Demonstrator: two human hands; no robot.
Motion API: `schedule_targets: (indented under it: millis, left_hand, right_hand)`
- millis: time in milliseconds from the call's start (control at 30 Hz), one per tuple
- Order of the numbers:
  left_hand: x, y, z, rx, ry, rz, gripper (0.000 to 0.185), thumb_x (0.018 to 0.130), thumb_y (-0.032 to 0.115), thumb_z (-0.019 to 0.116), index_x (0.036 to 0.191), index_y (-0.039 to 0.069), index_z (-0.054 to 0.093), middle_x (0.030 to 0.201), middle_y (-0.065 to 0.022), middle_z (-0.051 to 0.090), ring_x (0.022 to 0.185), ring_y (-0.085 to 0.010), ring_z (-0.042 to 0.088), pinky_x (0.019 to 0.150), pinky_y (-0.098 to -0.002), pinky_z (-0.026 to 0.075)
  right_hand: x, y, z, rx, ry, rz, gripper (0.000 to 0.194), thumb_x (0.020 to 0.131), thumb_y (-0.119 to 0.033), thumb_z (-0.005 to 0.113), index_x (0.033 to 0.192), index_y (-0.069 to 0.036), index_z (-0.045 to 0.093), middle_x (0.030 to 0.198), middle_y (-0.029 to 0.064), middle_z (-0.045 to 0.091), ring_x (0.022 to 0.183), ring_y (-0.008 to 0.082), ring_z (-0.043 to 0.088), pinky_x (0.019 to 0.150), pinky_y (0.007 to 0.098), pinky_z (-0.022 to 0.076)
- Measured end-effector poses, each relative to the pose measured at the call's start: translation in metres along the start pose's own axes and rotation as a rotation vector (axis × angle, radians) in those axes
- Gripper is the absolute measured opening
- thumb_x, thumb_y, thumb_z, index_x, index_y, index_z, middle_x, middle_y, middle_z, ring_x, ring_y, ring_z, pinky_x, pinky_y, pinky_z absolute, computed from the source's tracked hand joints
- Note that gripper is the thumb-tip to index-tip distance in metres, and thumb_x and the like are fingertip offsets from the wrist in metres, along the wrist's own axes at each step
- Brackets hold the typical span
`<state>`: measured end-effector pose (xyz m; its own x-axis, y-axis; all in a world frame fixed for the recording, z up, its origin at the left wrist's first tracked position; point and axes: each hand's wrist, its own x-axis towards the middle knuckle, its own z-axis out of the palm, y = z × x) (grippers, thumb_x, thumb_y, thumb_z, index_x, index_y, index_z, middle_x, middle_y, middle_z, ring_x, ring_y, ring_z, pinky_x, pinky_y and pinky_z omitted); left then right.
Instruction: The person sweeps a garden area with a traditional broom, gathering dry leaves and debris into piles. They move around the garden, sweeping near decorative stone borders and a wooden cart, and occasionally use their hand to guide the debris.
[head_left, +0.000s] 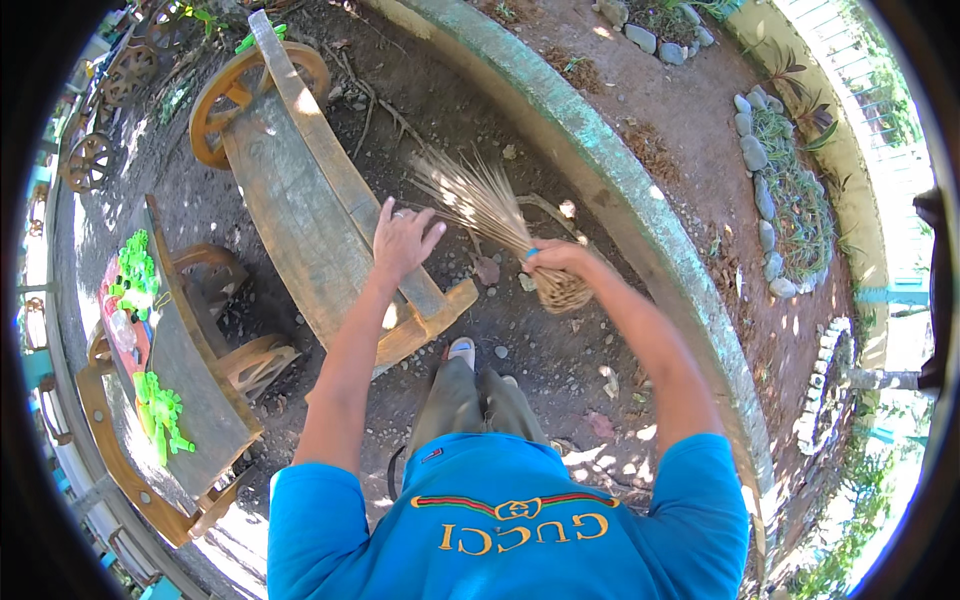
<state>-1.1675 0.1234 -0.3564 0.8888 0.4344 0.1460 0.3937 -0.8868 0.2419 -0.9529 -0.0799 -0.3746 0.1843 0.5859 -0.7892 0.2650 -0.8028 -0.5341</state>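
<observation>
My right hand (559, 257) grips a broom of thin dry stalks (487, 204) at its blue binding. The loose stalks fan out toward the upper left, and the bundled butt end sticks out below my fist. My left hand (402, 238) has its fingers spread at the back rail of a wooden bench (292, 187); whether it rests on the rail or hovers just over it I cannot tell. Nothing is in that hand. Under the broom lies dirt ground (480, 300) with pebbles, twigs and dry leaves.
A curved concrete curb (600, 142) runs along my right. Stones ring a plant bed (791, 199) beyond it. To the left stands a wooden table (191, 390) bearing bright green plastic pieces (161, 412). A wooden wheel (217, 105) supports the bench's far end. Roots and branches (367, 97) cross the ground.
</observation>
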Motion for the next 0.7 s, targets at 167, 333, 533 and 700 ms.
schedule_targets:
  millis: [167, 333, 533, 700]
  left_hand:
    - [-0.004, 0.018, 0.008, -0.019, -0.069, 0.034, 0.035, 0.086, 0.040, 0.048, 0.097, 0.010, 0.063, 0.086, -0.0077, 0.065, 0.086, -0.0235, 0.059, 0.089, -0.0374, 0.035]
    - [-0.002, 0.018, 0.015, 0.028, -0.029, 0.058, 0.035, 0.086, 0.041, 0.048, 0.091, 0.011, 0.065, 0.084, -0.0067, 0.065, 0.080, -0.0221, 0.059, 0.080, -0.0350, 0.037]
    - [-0.003, 0.022, 0.013, 0.062, -0.055, 0.045, 0.035, 0.087, 0.039, 0.046, 0.091, 0.010, 0.065, 0.082, -0.0064, 0.064, 0.081, -0.0240, 0.058, 0.077, -0.0362, 0.037]
    - [-0.003, 0.024, 0.012, 0.079, -0.095, 0.022, 0.036, 0.087, 0.041, 0.045, 0.090, 0.011, 0.065, 0.080, -0.0079, 0.064, 0.080, -0.0250, 0.059, 0.076, -0.0367, 0.038]
  right_hand:
    - [0.037, 0.063, 0.074, 1.486, -0.335, 0.037, 0.029, 0.074, -0.032, 0.059, 0.080, -0.004, 0.054, 0.071, 0.0121, 0.059, 0.062, 0.0248, 0.060, 0.056, 0.0376, 0.0522]
    - [0.009, 0.145, 0.100, 2.118, -0.049, -0.040, 0.032, 0.074, -0.033, 0.060, 0.078, -0.003, 0.055, 0.071, 0.0135, 0.059, 0.062, 0.0271, 0.059, 0.057, 0.0379, 0.0530]
    - [-0.065, 0.170, 0.102, 2.122, 0.083, -0.110, 0.032, 0.073, -0.033, 0.058, 0.077, -0.002, 0.054, 0.070, 0.0135, 0.059, 0.061, 0.0277, 0.059, 0.057, 0.0383, 0.0524]
    - [-0.097, 0.099, 0.134, 1.991, -0.062, -0.231, 0.032, 0.072, -0.029, 0.057, 0.081, 0.002, 0.054, 0.073, 0.0148, 0.058, 0.063, 0.0285, 0.058, 0.058, 0.0398, 0.0509]
